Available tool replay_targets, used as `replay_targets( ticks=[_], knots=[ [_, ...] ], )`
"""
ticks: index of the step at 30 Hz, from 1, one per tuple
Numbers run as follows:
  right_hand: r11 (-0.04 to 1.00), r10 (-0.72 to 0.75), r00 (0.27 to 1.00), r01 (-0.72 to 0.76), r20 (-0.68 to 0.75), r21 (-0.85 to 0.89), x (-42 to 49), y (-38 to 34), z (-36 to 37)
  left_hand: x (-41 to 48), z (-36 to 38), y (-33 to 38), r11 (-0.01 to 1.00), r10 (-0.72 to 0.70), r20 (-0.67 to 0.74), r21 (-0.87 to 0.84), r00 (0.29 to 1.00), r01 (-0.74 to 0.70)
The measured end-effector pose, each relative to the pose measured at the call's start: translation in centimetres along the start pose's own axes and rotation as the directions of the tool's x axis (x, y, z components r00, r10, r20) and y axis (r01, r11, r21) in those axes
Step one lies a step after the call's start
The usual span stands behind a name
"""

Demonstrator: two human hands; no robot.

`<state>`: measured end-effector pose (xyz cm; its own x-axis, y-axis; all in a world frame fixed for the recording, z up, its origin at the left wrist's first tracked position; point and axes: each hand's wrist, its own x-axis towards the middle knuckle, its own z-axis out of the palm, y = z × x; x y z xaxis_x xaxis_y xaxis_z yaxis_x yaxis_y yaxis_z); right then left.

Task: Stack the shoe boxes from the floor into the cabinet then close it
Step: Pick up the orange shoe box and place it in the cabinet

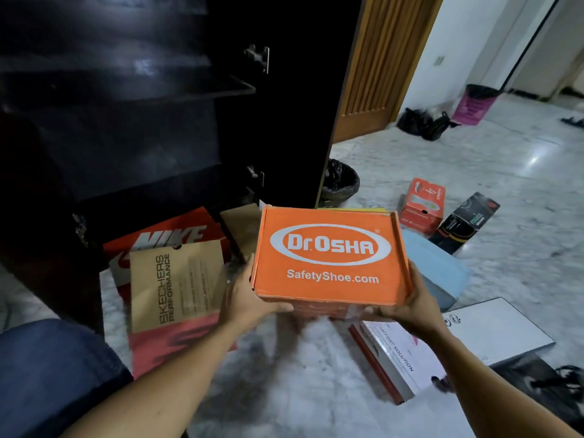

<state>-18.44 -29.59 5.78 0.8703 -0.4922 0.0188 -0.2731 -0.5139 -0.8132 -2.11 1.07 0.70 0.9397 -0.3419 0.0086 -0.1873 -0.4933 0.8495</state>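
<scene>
An orange Dr.Osha shoe box (pixel 331 257) hangs above the marble floor in front of me. My left hand (pixel 249 295) grips its near left corner, and my right hand (pixel 410 306) grips its near right corner. The black cabinet (pixel 126 128) stands open at the upper left, its dark shelves showing. More boxes lie on the floor: a brown Skechers box (pixel 177 286) on a red Nike box (pixel 177 235), a light blue box (pixel 442 273), a small red box (pixel 423 205), a black box (pixel 464 222), a white-and-red box (pixel 392 358) and a white box (pixel 499 333).
The cabinet's open door (pixel 294 99) stands to the right of the shelves, a black-lined bin (pixel 341 181) behind it. A wooden door (pixel 379 64), black bags (pixel 423 121) and a pink basket (pixel 474 105) lie farther right. My knee in blue cloth (pixel 53 371) is at the lower left.
</scene>
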Motion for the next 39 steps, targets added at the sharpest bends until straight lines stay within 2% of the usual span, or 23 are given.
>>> replay_targets(
  ticks=[5, 12, 14, 18, 22, 26, 33, 39],
  knots=[
    [0.991, -0.123, 0.991, 0.126, -0.06, 0.048, -0.1, -6.4, -0.6, -0.6, -5.9, 5.7, 0.991, 0.086, -0.165, -0.087, 0.983, -0.101],
    [0.962, -0.263, 0.964, 0.265, -0.035, 0.062, 1.0, -18.1, 0.0, -1.8, -17.4, 9.7, 0.964, 0.244, -0.328, -0.016, 0.913, -0.264],
    [0.951, -0.305, 0.952, 0.304, -0.005, 0.061, 1.8, -21.1, 0.5, -2.1, -20.1, 10.2, 0.962, 0.255, -0.372, 0.008, 0.892, -0.272],
    [0.924, -0.378, 0.923, 0.371, 0.073, 0.09, 4.5, -25.7, 2.2, -1.4, -23.8, 10.0, 0.974, 0.209, -0.45, 0.018, 0.868, -0.225],
    [0.931, -0.364, 0.924, 0.355, 0.121, 0.088, 8.8, -26.9, 5.1, 0.8, -24.9, 8.9, 0.992, 0.104, -0.497, -0.005, 0.862, -0.122],
    [0.942, -0.332, 0.924, 0.313, 0.19, 0.124, 14.8, -26.0, 9.9, 4.2, -24.5, 5.0, 0.997, -0.028, -0.492, -0.074, 0.87, -0.01],
    [0.924, -0.38, 0.87, 0.338, 0.315, 0.18, 26.0, -23.6, 20.3, 12.2, -23.9, -2.6, 0.967, -0.206, -0.495, -0.234, 0.844, 0.099],
    [0.906, -0.39, 0.836, 0.272, 0.386, 0.324, 34.5, -22.0, 28.7, 20.4, -25.1, -9.0, 0.965, -0.256, -0.54, -0.196, 0.802, 0.175]
  ],
)
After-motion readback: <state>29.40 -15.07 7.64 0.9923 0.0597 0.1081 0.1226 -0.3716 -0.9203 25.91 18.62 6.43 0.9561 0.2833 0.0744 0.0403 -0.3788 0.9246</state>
